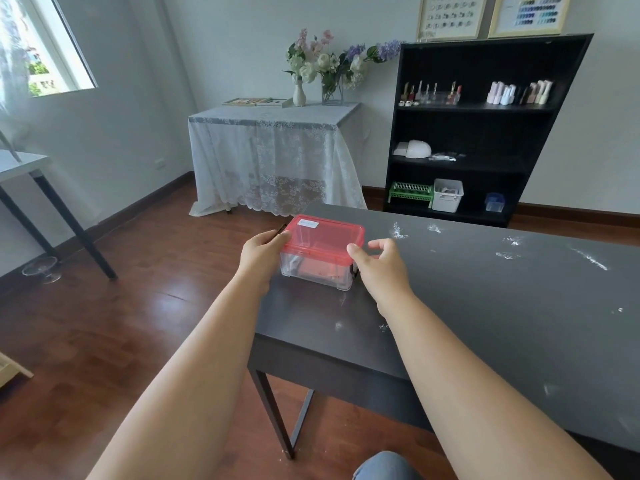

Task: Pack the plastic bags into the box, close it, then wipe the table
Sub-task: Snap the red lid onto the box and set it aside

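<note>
Hands (263, 251) (377, 261) flanking red-lidded box (322, 251), dusty black table (485, 306), wooden floor (121, 306)

Red lid (327, 233) on clear box (317, 271); dark table (485, 306), white specks (398, 232); floral lace cloth (270, 157).

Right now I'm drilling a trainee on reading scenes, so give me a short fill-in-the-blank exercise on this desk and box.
1. The clear box has a lid coloured ____.
2. The box stands near the ____ end of the dark table.
3. The left hand and right hand are at opposite ____ of the box.
4. White ____ are scattered over the table.

Missing words: red; left; ends; specks
</note>
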Motion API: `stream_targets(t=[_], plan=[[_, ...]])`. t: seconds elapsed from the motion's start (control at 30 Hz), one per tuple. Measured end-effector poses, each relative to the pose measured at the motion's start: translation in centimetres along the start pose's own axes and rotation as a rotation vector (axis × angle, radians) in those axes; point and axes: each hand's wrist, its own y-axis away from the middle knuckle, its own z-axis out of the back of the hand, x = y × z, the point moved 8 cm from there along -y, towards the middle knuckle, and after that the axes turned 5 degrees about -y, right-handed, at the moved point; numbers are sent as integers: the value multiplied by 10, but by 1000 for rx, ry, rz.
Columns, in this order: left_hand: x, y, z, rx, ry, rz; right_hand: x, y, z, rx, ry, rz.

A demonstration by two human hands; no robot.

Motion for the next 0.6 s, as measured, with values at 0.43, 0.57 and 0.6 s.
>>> stream_targets(t=[0.43,0.57,0.6], plan=[[-12,6,10,-204,-155,-62,-15,10,-14,12,-333,-194],[-11,7,10,-212,-144,-68,-10,10,-12,-64,-306,-97],[-11,8,11,-216,-142,-68,-7,10,-13,-66,-315,-66]])
